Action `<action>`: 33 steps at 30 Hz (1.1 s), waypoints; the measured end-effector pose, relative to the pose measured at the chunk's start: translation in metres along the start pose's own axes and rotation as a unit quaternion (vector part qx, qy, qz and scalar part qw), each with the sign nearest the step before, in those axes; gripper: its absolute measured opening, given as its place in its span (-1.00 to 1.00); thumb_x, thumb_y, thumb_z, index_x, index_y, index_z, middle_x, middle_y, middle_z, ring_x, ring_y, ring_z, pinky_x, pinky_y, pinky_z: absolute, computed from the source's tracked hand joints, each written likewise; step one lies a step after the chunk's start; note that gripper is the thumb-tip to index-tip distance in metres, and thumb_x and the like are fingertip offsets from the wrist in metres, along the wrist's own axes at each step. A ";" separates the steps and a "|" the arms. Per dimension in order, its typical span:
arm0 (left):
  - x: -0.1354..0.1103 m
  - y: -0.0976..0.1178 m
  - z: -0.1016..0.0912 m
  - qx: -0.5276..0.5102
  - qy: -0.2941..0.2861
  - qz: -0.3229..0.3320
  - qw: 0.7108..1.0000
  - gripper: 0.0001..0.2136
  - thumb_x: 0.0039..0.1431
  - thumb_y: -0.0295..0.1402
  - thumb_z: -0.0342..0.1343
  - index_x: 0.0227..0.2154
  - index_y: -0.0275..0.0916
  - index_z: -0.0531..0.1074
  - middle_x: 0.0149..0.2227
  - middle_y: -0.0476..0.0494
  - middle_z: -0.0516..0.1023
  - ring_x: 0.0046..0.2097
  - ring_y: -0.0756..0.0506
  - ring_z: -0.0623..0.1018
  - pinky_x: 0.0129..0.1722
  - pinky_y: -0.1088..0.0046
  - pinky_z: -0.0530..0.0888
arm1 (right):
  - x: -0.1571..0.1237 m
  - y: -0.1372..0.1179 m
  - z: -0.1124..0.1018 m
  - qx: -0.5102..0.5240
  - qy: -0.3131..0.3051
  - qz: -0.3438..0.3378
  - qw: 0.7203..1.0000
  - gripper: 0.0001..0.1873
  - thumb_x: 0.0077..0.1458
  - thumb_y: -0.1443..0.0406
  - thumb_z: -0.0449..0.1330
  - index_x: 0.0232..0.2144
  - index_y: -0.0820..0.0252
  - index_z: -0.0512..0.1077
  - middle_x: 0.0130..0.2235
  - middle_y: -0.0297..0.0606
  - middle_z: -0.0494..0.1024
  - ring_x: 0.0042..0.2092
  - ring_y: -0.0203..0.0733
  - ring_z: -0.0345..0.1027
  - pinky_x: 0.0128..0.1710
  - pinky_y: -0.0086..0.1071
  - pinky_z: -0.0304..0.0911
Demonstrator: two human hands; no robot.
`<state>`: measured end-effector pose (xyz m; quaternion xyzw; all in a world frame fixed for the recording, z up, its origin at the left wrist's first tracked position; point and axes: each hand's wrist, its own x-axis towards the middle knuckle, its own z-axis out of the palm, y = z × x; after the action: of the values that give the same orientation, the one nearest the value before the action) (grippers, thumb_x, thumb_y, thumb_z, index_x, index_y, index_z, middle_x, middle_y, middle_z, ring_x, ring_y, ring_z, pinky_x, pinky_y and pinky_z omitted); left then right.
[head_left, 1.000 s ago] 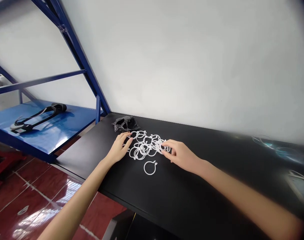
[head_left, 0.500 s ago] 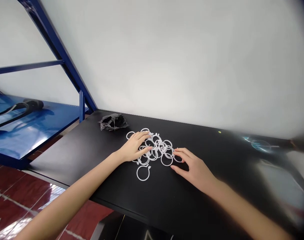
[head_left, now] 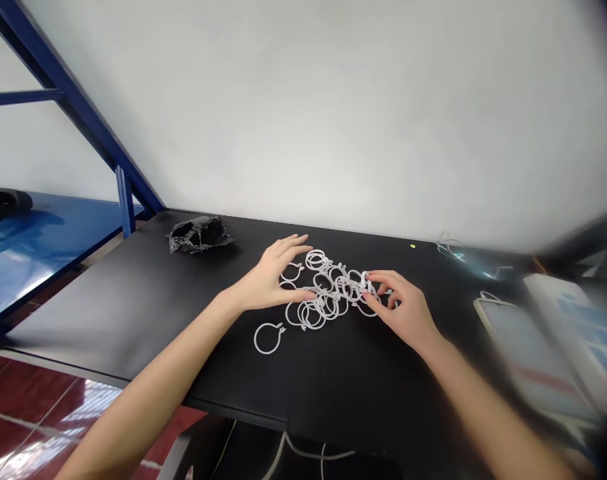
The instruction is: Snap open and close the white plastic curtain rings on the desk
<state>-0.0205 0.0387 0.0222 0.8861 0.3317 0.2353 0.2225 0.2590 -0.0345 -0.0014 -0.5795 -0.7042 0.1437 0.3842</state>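
A pile of several white plastic rings (head_left: 328, 290) lies on a black table (head_left: 133, 293). My left hand (head_left: 273, 275) rests flat on the pile's left side, fingers stretched out over the rings. At the pile's right edge, the curled fingertips of my right hand (head_left: 400, 308) pinch one of the white rings. A single white ring (head_left: 268, 337) lies apart, nearer to me than the pile.
A crumpled black plastic bag (head_left: 197, 234) sits at the table's back left by the white wall. A blue metal shelf (head_left: 43, 227) stands to the left. A phone (head_left: 513, 327) and blurred objects lie at the table's right. Cables hang under the front edge.
The view has swung right, bringing the phone into sight. My left hand slid across the pile and spread flat. My right hand closed its fingers on a ring at the right edge.
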 end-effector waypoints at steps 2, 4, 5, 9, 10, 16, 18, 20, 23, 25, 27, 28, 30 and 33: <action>-0.009 -0.007 -0.013 0.008 -0.089 -0.019 0.996 -0.03 -0.14 0.09 0.32 0.31 -0.06 0.02 0.42 -0.28 -0.14 0.41 -0.40 -0.14 0.31 -0.11 0.01 | -0.001 -0.003 0.000 0.004 0.010 0.003 1.000 -0.74 0.11 0.14 0.22 -0.21 0.17 0.49 -0.13 -0.11 0.52 -0.39 -0.24 0.33 -0.61 -0.40 0.25; -0.015 -0.012 -0.017 0.028 -0.161 -0.033 0.986 0.16 -0.27 0.10 0.38 0.36 -0.03 -0.14 0.42 -0.30 -0.27 0.41 -0.45 -0.23 0.30 -0.19 -0.04 | -0.003 -0.006 0.002 0.005 0.015 0.009 1.000 -0.73 0.09 0.13 0.25 -0.21 0.16 0.48 -0.19 -0.15 0.51 -0.37 -0.22 0.34 -0.55 -0.38 0.29; -0.016 -0.015 -0.016 0.038 -0.180 -0.035 0.982 0.21 -0.30 0.09 0.39 0.37 -0.02 -0.21 0.42 -0.31 -0.32 0.40 -0.47 -0.27 0.29 -0.21 -0.07 | -0.004 -0.008 0.004 0.006 0.017 0.014 1.000 -0.72 0.08 0.12 0.26 -0.21 0.15 0.48 -0.22 -0.17 0.51 -0.36 -0.21 0.35 -0.52 -0.36 0.32; -0.014 -0.017 -0.004 0.047 -0.137 -0.041 0.989 0.10 -0.14 0.08 0.33 0.37 -0.02 -0.22 0.43 -0.27 -0.28 0.41 -0.43 -0.21 0.31 -0.16 -0.06 | -0.007 -0.010 0.007 0.032 0.055 0.025 0.998 -0.67 0.06 0.15 0.30 -0.13 0.13 0.45 -0.20 -0.19 0.53 -0.28 -0.15 0.40 -0.36 -0.29 0.39; -0.013 -0.016 -0.002 0.041 -0.109 -0.046 0.992 0.02 -0.07 0.06 0.30 0.36 -0.03 -0.16 0.42 -0.26 -0.21 0.41 -0.40 -0.15 0.32 -0.12 -0.02 | -0.007 -0.009 0.008 0.040 0.067 0.021 0.997 -0.64 0.05 0.17 0.31 -0.10 0.13 0.43 -0.19 -0.19 0.53 -0.24 -0.13 0.42 -0.29 -0.25 0.41; -0.005 -0.004 0.012 -0.002 0.015 -0.008 1.000 -0.54 0.18 -0.14 0.18 0.10 -0.13 0.32 0.26 -0.23 0.26 0.27 -0.24 0.27 0.24 0.12 0.28 | -0.009 -0.007 0.009 0.077 0.062 -0.027 0.995 -0.62 0.07 0.29 0.31 -0.02 0.08 0.43 -0.15 -0.22 0.47 -0.17 -0.12 0.43 -0.08 -0.15 0.39; -0.005 0.007 0.019 -0.017 0.057 0.027 0.998 -0.68 0.25 -0.25 0.13 0.03 -0.17 0.36 0.16 -0.22 0.38 0.19 -0.18 0.37 0.20 0.19 0.33 | -0.011 -0.009 0.009 0.075 0.065 -0.044 0.994 -0.64 0.06 0.32 0.31 -0.05 0.08 0.45 -0.15 -0.21 0.46 -0.21 -0.13 0.42 -0.12 -0.16 0.40; -0.006 0.020 0.028 -0.044 0.079 0.051 0.995 -0.70 0.27 -0.31 0.11 0.04 -0.19 0.35 0.08 -0.22 0.44 0.13 -0.15 0.42 0.16 0.24 0.36 | -0.013 -0.012 0.009 0.061 0.072 -0.064 0.993 -0.65 0.05 0.34 0.33 -0.07 0.08 0.47 -0.14 -0.19 0.48 -0.23 -0.13 0.43 -0.16 -0.16 0.42; -0.010 0.039 0.041 -0.098 0.058 0.056 0.992 -0.61 0.25 -0.32 0.14 0.11 -0.21 0.29 0.03 -0.22 0.48 0.05 -0.13 0.47 0.08 0.29 0.41 | -0.017 -0.016 0.012 0.048 0.067 -0.101 0.991 -0.60 0.04 0.39 0.33 -0.05 0.05 0.46 -0.06 -0.16 0.51 -0.18 -0.08 0.47 -0.16 -0.15 0.44; -0.011 0.048 0.048 -0.126 0.046 0.052 0.990 -0.62 0.25 -0.33 0.15 0.11 -0.21 0.31 -0.02 -0.21 0.52 -0.03 -0.11 0.51 0.00 0.32 0.45 | -0.019 -0.019 0.014 0.047 0.060 -0.132 0.988 -0.55 0.03 0.41 0.33 -0.02 0.03 0.44 -0.04 -0.16 0.54 -0.11 -0.04 0.49 -0.10 -0.12 0.45; -0.012 0.052 0.052 -0.142 0.062 0.059 0.986 -0.73 0.25 -0.36 0.15 0.00 -0.23 0.41 -0.14 -0.16 0.57 -0.16 -0.08 0.53 -0.09 0.34 0.47 | -0.020 -0.021 0.015 0.050 0.064 -0.171 0.982 -0.52 0.02 0.44 0.34 0.00 0.03 0.44 -0.04 -0.17 0.56 -0.07 -0.03 0.50 -0.07 -0.11 0.46; -0.012 0.052 0.053 -0.151 0.073 0.062 0.984 -0.79 0.25 -0.38 0.15 -0.06 -0.24 0.46 -0.21 -0.15 0.58 -0.21 -0.07 0.53 -0.14 0.35 0.48 | -0.021 -0.022 0.016 0.052 0.068 -0.188 0.978 -0.51 0.01 0.45 0.34 0.00 0.04 0.45 -0.04 -0.17 0.57 -0.07 -0.03 0.51 -0.07 -0.12 0.47; -0.012 0.052 0.054 -0.172 0.096 0.072 0.978 -0.85 0.23 -0.40 0.17 -0.16 -0.27 0.52 -0.29 -0.13 0.59 -0.27 -0.05 0.54 -0.22 0.39 0.49 | -0.021 -0.023 0.016 0.058 0.069 -0.207 0.974 -0.50 -0.02 0.47 0.35 0.00 0.08 0.46 -0.03 -0.15 0.58 -0.06 -0.04 0.52 -0.06 -0.15 0.48; -0.012 0.050 0.051 -0.193 0.128 0.083 0.969 -0.81 0.18 -0.41 0.23 -0.14 -0.25 0.53 -0.22 -0.16 0.63 -0.22 -0.06 0.59 -0.20 0.40 0.53 | -0.022 -0.021 0.016 0.085 0.052 -0.191 0.977 -0.47 -0.06 0.49 0.38 -0.01 0.11 0.46 0.01 -0.12 0.55 -0.03 -0.02 0.50 -0.05 -0.14 0.47</action>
<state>0.0249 -0.0155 0.0058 0.8132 0.2307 0.4244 0.3245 0.2336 -0.0568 -0.0062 -0.4063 -0.7661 0.0962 0.4885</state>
